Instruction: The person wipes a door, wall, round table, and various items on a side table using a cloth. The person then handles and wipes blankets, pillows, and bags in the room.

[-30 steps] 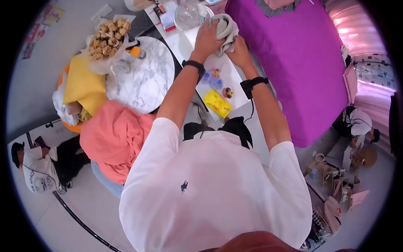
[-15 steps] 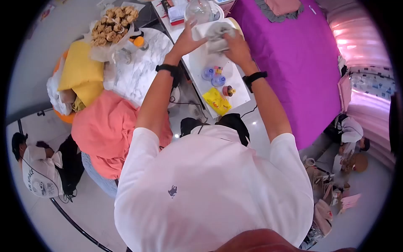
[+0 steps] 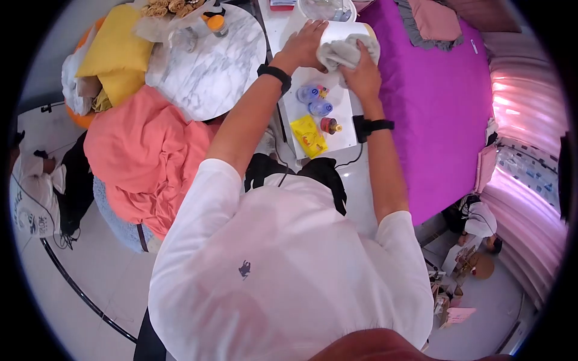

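Note:
My right hand (image 3: pixel 363 75) is closed around a crumpled grey cloth (image 3: pixel 344 52), pressed against a smooth white object (image 3: pixel 342 31) with a pale yellow edge; its kind I cannot make out. My left hand (image 3: pixel 306 47) grips the left side of this white object, fingers along the top and thumb below. Nearer to me on the white table (image 3: pixel 344 136) are two clear bottles with blue labels (image 3: pixel 309 93), a yellow packet (image 3: pixel 309 136) and a small dark bottle (image 3: pixel 329 125) with a reddish label.
A purple-covered bed (image 3: pixel 439 126) borders the table's right side. To the left are a round marble-topped table (image 3: pixel 211 66) with an orange-lidded jar (image 3: pixel 217 25), and a heap of coral cloth (image 3: pixel 144 156). Other people (image 3: pixel 36 198) are at both sides. A cable (image 3: pixel 278 147) hangs near me.
My left hand, open before, has moved right and closed on the white object. My right hand has shifted the grey cloth right. The whole view has also shifted.

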Demonstrator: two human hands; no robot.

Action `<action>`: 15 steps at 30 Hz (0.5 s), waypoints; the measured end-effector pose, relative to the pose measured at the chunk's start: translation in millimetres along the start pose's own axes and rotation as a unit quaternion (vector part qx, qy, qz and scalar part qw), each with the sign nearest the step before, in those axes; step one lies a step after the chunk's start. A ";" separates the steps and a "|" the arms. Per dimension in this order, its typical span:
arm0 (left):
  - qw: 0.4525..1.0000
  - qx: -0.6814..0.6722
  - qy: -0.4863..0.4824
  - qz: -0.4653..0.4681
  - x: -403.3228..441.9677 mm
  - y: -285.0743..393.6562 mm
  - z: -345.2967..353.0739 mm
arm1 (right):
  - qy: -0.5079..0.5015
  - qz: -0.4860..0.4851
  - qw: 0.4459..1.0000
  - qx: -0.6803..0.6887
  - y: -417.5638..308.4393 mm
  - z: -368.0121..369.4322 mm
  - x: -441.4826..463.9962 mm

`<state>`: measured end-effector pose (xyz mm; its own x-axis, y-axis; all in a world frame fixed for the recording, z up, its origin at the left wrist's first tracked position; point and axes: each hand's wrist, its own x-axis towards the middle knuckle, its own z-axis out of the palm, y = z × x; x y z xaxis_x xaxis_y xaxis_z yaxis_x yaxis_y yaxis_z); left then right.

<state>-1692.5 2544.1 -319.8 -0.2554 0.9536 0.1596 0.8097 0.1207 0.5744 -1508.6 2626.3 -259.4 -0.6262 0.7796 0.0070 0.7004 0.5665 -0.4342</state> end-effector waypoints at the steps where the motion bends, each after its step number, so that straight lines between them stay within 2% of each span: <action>1: 1.000 -0.008 0.005 0.000 -1.0 1.1 0.4 | 0.029 -0.026 0.999 0.006 17.1 3.5 9.2; 3: 1.000 -0.012 0.010 0.002 -1.2 1.6 4.5 | 0.105 -0.088 0.990 -0.037 50.2 5.5 28.5; 6: 1.000 -0.019 0.024 0.005 -4.2 -2.0 8.6 | 0.129 -0.067 0.986 -0.078 65.9 8.3 47.6; 7: 0.999 -0.021 0.024 -0.002 -5.4 1.1 5.3 | 0.128 -0.069 0.987 -0.072 58.8 13.9 47.9; 9: 0.999 -0.027 0.020 -0.007 -8.4 1.1 8.0 | 0.110 -0.186 0.967 -0.138 25.9 9.7 33.1; 10: 0.998 -0.042 0.034 0.013 -7.9 -3.8 10.6 | 0.111 -0.187 0.967 -0.136 4.4 12.0 23.5; 12: 0.996 -0.058 0.049 0.038 -3.8 -15.3 17.1 | 0.014 -0.196 0.976 -0.095 -28.5 14.4 9.1; 14: 0.990 -0.080 0.080 0.087 -6.0 -21.6 17.7 | 0.022 -0.204 0.975 -0.089 -17.1 11.2 15.1; 15: 0.995 -0.063 0.052 0.057 -4.6 -17.6 17.0 | 0.028 -0.214 0.973 -0.081 -8.6 10.4 19.3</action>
<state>-1696.6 2542.3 -344.3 -0.2238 0.9246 0.3083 0.7653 -0.0291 0.6430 -1530.3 2633.6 -264.8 -0.8562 0.4733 0.2070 0.4264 0.8738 -0.2338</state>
